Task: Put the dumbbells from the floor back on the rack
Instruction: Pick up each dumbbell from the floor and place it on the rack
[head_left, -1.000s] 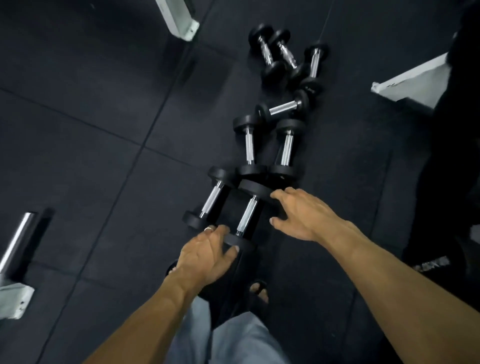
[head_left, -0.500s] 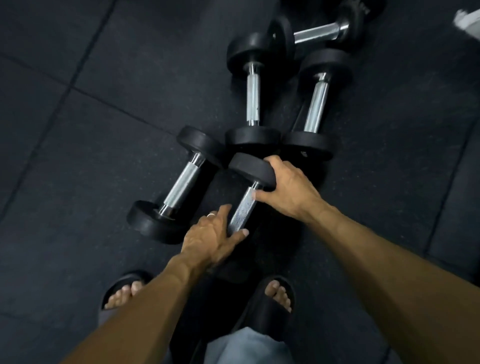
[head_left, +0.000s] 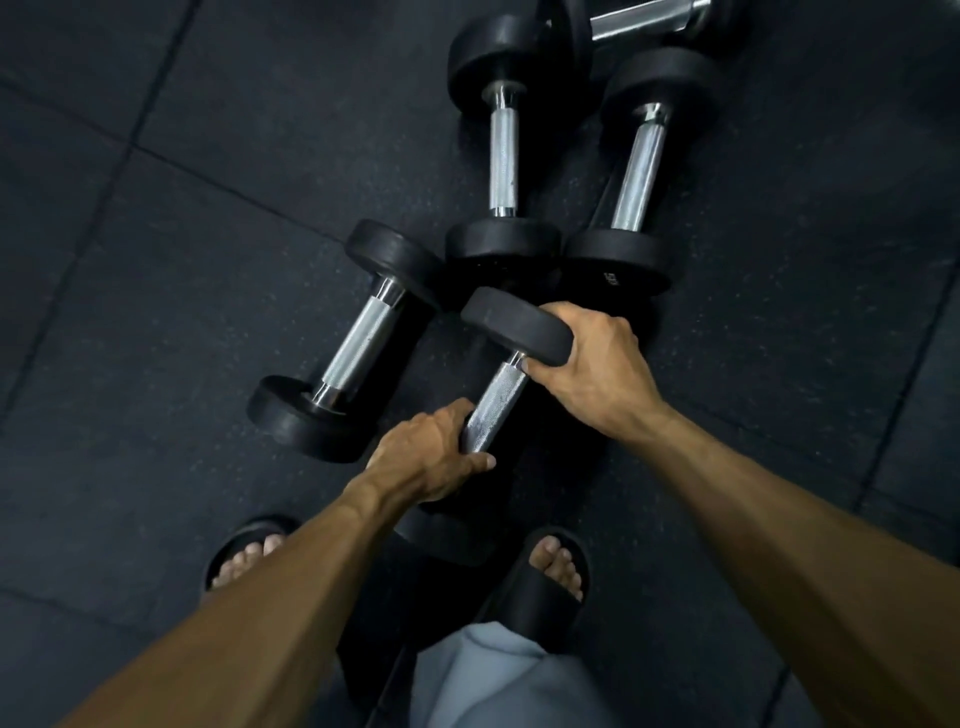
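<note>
Both the left hand (head_left: 434, 452) and right hand (head_left: 592, 358) clamp the nearest dumbbell (head_left: 501, 395); four more lie toward twelve o'clock, none racked.

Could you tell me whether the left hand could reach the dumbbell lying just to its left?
Probably yes: that dumbbell lies uncovered beside the left hand, but its fingers now grip another dumbbell's handle.
</note>
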